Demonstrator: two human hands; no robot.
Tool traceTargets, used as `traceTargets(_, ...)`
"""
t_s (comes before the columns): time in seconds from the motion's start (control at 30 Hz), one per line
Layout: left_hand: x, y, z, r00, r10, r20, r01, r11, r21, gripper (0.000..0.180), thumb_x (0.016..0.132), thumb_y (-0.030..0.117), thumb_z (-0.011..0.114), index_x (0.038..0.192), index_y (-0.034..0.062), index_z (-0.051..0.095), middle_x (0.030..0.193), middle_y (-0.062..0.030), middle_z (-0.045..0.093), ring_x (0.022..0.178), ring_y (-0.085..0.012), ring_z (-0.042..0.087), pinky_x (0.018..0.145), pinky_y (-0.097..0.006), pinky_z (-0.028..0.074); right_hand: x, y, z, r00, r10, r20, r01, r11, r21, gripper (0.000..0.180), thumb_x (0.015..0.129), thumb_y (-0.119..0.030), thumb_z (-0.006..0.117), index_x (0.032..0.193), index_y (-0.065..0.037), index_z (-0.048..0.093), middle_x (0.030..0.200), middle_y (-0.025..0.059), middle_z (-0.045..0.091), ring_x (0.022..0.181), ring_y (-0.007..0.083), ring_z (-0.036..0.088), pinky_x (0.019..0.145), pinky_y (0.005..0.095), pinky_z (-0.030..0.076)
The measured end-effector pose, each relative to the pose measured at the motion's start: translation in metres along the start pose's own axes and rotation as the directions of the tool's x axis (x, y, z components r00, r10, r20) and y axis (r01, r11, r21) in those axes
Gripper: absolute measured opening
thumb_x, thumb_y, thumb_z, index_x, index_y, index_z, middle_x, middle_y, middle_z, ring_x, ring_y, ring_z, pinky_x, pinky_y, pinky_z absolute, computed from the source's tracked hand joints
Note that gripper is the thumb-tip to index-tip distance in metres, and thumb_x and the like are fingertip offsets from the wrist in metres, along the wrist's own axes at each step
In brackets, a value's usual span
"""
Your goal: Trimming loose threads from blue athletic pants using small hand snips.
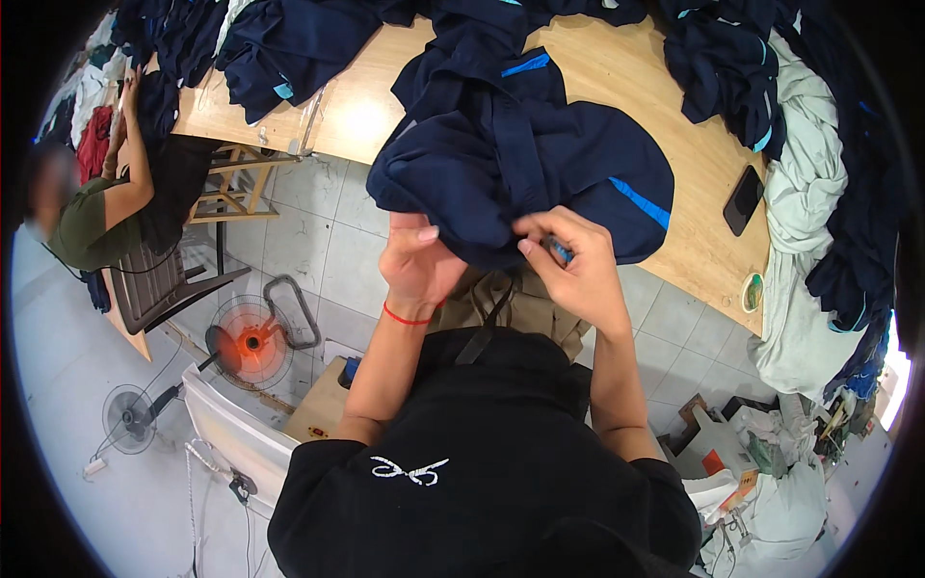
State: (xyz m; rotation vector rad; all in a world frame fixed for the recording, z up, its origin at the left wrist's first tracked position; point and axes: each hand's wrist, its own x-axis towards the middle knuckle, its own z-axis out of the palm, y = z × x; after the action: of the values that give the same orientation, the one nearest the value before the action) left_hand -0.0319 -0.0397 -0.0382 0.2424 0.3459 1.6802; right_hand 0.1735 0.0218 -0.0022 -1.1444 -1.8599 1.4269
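Observation:
A dark navy garment (pixel 520 154) with bright blue stripes lies over the near edge of a wooden table (pixel 366 116) and hangs toward me. My left hand (pixel 416 258), with a red thread around its wrist, grips the garment's lower edge from below. Just to its right, my right hand (pixel 570 260) pinches the same edge with the fingers curled, and a small blue object shows between those fingers. What the object is cannot be made out. Both forearms come up from my black-shirted body at the bottom.
More navy garments (pixel 289 43) are piled along the table's far side, with pale green cloth (pixel 805 193) at the right. A black phone (pixel 743 199) and a small tape roll (pixel 753 292) lie near the right edge. Another person (pixel 92 212) sits at left. Two fans (pixel 252 342) stand on the tiled floor.

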Motion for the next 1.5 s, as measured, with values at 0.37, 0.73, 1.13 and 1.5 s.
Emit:
traceTargets(0.37, -0.002, -0.002, -0.007, 0.997, -0.074, -0.012, 0.072, 0.994, -0.088, 0.083, 0.086, 0.005, 0.051, 0.166, 0.0017, 0.03, 0.166, -0.0212, 0.042, 0.153, -0.0384, 0.045, 0.129, -0.055, 0.034, -0.001, 0.032, 0.036, 0.881, 0.178, -0.438, -0.138, 0.983, 0.122, 0.023, 0.093, -0.014, 0.085, 0.104, 0.003, 0.073, 0.09, -0.0013, 0.069, 0.073, 0.0014, 0.051, 0.064, 0.0205, 0.042)
traceTargets(0.73, -0.02, -0.026, -0.042, 0.813, 0.32, -0.486, 0.335, 0.426, 0.84, 0.06, 0.095, 0.004, 0.078, 0.147, 0.0018, 0.047, 0.138, -0.0104, 0.061, 0.117, -0.0236, 0.063, 0.106, -0.038, 0.051, -0.01, 0.026, -0.008, 0.802, 0.332, -0.496, -0.01, 0.839, 0.545, 0.017, 0.104, -0.009, 0.073, 0.117, 0.002, 0.076, 0.091, -0.0055, 0.066, 0.073, 0.0007, 0.049, 0.065, 0.0194, 0.039)
traceTargets(1.13, 0.034, -0.04, 0.043, 0.964, -0.062, 0.26, -0.234, 0.27, 0.934, 0.037, 0.079, 0.007, 0.09, 0.111, 0.0006, 0.072, 0.098, -0.009, 0.07, 0.087, -0.0236, 0.066, 0.083, -0.033, 0.053, -0.013, 0.007, -0.01, 0.835, 0.297, -0.463, 0.132, 0.709, 0.692, 0.013, 0.11, -0.014, 0.065, 0.12, -0.006, 0.068, 0.086, -0.0055, 0.061, 0.065, -0.0004, 0.049, 0.051, 0.0199, 0.035)
traceTargets(1.5, 0.009, -0.032, 0.051, 0.942, 0.209, 0.262, -0.27, 0.011, 0.963, 0.028, 0.07, -0.014, 0.079, 0.088, 0.0032, 0.065, 0.077, -0.0074, 0.055, 0.065, -0.0238, 0.055, 0.058, -0.033, 0.045, -0.01, 0.027, 0.002, 0.709, 0.265, -0.654, 0.062, 0.9, 0.432, 0.017, 0.106, -0.014, 0.072, 0.117, -0.001, 0.074, 0.092, -0.0051, 0.063, 0.081, 0.003, 0.048, 0.072, 0.0197, 0.039)
